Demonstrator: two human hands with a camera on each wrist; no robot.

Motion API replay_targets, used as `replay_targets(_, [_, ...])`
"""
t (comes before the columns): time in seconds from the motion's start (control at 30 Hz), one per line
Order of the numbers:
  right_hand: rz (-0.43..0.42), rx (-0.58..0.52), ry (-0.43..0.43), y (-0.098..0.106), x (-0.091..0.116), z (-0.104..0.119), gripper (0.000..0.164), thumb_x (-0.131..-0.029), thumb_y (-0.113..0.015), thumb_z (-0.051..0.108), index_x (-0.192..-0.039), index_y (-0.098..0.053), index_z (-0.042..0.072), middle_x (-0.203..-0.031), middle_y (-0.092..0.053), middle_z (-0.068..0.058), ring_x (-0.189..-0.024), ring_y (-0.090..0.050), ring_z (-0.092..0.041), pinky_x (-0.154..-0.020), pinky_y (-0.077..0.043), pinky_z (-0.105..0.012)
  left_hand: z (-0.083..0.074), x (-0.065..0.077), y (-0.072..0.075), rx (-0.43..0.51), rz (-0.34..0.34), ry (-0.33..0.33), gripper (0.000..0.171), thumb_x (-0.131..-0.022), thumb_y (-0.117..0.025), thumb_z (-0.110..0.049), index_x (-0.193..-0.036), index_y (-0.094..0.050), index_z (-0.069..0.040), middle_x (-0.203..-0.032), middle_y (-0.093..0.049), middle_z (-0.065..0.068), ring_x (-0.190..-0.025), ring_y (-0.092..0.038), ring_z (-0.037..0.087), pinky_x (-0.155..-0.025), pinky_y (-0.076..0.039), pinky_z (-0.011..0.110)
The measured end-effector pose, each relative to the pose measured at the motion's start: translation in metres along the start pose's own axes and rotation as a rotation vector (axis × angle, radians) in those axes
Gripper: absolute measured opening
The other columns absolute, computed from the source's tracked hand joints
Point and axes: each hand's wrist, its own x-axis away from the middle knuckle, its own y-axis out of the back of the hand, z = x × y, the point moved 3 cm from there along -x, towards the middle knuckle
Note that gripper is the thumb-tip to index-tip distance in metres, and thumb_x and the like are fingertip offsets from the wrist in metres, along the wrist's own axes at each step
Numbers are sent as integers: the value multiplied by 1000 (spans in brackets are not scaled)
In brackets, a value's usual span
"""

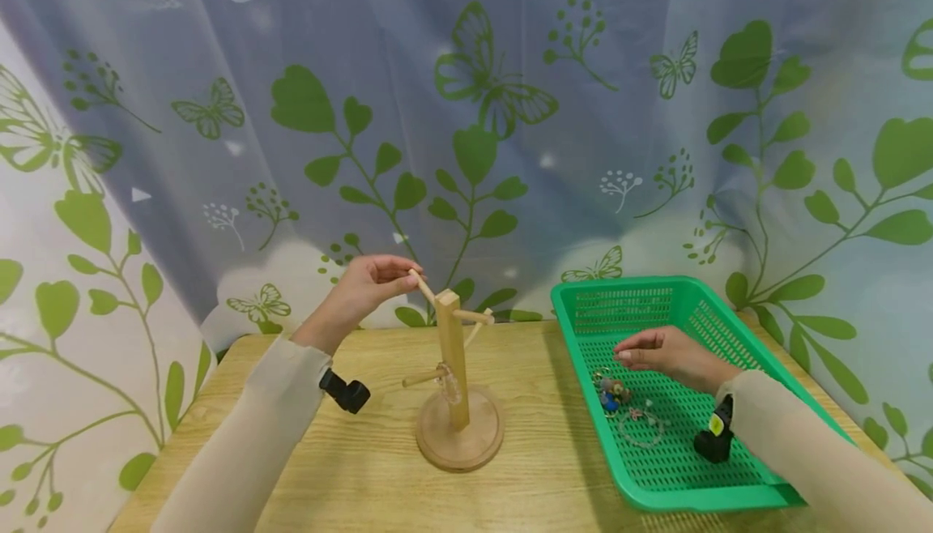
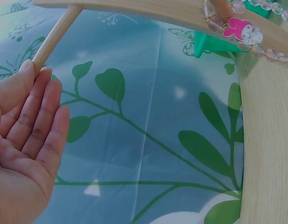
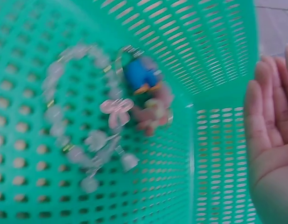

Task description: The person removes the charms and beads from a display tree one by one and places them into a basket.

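Observation:
A wooden stand (image 1: 452,347) with a round base and several pegs stands upright on the table. My left hand (image 1: 372,283) pinches the tip of its upper left peg (image 2: 57,37) between thumb and fingers. On a lower peg hangs a clear beaded bracelet (image 1: 453,388), with a pink-and-white character charm (image 2: 242,31) seen in the left wrist view. Over the green basket (image 1: 634,491) hovers my right hand (image 1: 674,355), fingers loosely bent, holding nothing visible. Below it lie a pale beaded bracelet (image 3: 54,116) with a pink bow and small figure charms (image 3: 143,74), one blue.
The wooden table (image 1: 342,468) ends at a patterned curtain (image 1: 408,152) behind the stand and basket. The basket's raised, slotted walls surround the bracelet and charms. Black wrist cameras (image 1: 348,391) are strapped to both forearms.

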Motion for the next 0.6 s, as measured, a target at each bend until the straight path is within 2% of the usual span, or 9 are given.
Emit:
replay_targets(0.07, [-5,-42,-11,2,-1,4,43,-93,-62,20,-122,-55,-10,-125,-55,-26,-111,-59,-29,-98,-43,-50,0,2,1,-5,-14,1,33,-89,-67,-21,-115,-64,-1,-99,-69,-1,-96,-63,15,-101,-41,46])
replay_targets(0.2, [-22,-162,-12,5,1,14,33,-93,-61,14,-120,-58,-5,-116,-63,-8,-104,-62,-13,-97,-46,-39,0,4,1,0,-35,-8,38,-89,-67,-21,-117,-61,3,-97,-69,-3,-95,-63,15,-101,-40,46])
replay_targets(0.3, [-36,-233,0,5,2,23,26,-93,-60,11,-117,-61,-1,-109,-65,1,-100,-63,-11,-92,-49,-31,0,6,1,6,-56,-10,35,-89,-67,-21,-115,-63,1,-96,-69,-4,-93,-63,15,-100,-40,46])
replay_targets(0.5, [-4,-286,-1,-4,5,38,17,-94,-58,9,-110,-65,9,-107,-65,2,-100,-63,-11,-91,-49,-28,-2,11,2,-16,-95,-6,29,-88,-68,-20,-111,-66,-3,-96,-70,-4,-97,-63,21,-100,-40,46])
replay_targets(0.6, [43,-309,18,-12,6,46,18,-95,-56,7,-109,-66,10,-108,-65,2,-100,-63,-11,-92,-49,-27,-3,13,2,-35,-118,-1,28,-88,-68,-19,-111,-66,-2,-95,-70,-5,-94,-63,19,-97,-42,44])
